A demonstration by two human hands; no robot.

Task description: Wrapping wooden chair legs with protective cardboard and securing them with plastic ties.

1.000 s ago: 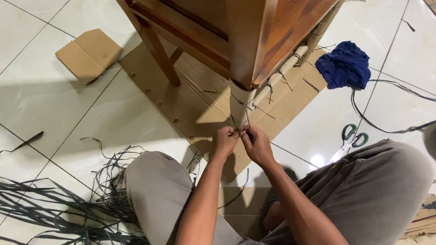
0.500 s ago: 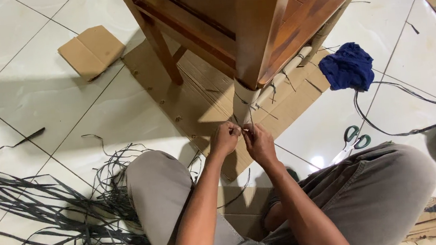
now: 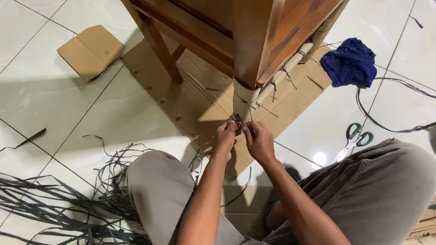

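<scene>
Both the left hand (image 3: 226, 137) and right hand (image 3: 258, 140) pinch a thin dark strap (image 3: 238, 119) against the cardboard-wrapped chair leg (image 3: 243, 100), keeping it taut, with spare straps (image 3: 40, 209) piled left.

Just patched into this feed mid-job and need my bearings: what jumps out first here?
Dead centre, the left hand and right hand pinch a thin dark strap together at the paper-wrapped leg of a wooden chair that stands on flattened cardboard. At lower left a big tangle of black strips sprawls over the white tiles. To the right lie a blue cloth and green-handled scissors.
</scene>
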